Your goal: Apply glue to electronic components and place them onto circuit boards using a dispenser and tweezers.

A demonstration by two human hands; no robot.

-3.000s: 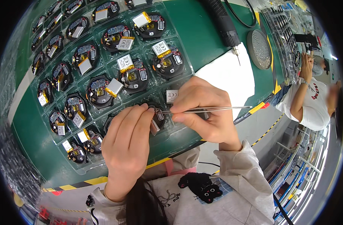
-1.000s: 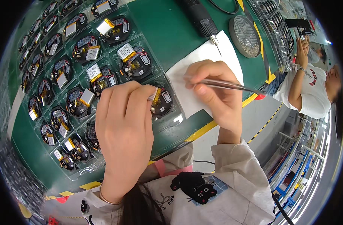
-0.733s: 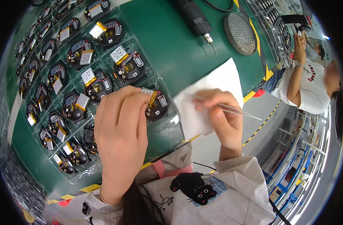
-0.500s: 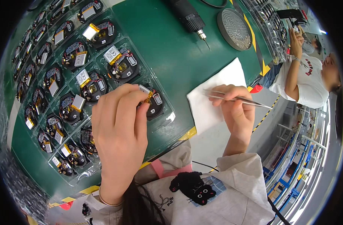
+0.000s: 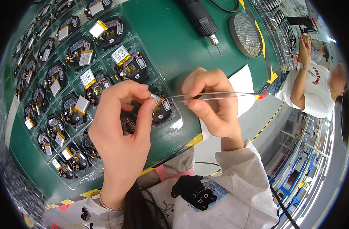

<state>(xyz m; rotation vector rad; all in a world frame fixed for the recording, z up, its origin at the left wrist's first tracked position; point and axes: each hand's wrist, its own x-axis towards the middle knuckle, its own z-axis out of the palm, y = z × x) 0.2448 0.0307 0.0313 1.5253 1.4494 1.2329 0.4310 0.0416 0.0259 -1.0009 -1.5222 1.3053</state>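
My left hand (image 5: pixel 119 126) pinches a small silver pouch battery (image 5: pixel 156 100) with yellow tape between thumb and forefinger. The battery tilts up over a round black housing (image 5: pixel 163 113) with a circuit board, in the near right pocket of a clear plastic tray (image 5: pixel 176 125). Metal tweezers (image 5: pixel 245 94) lie in the grip of my right hand (image 5: pixel 218 108), almost level. Their tips point left and reach the housing beside the battery; whether they touch anything is too small to tell. Several similar housings with batteries and thin red wires fill the tray's other pockets.
A black electric screwdriver (image 5: pixel 200 21) lies at the far side of the green table (image 5: pixel 174 57). To its right stands a round dish (image 5: pixel 246 35) of tiny screws. White cloth (image 5: pixel 241 82) lies behind my right hand. A co-worker (image 5: pixel 315 84) sits at the right.
My right hand has moved left from the white cloth to the housing and turned the tweezers so their tips face it. My left hand stays at the battery, its fingers spread wider.
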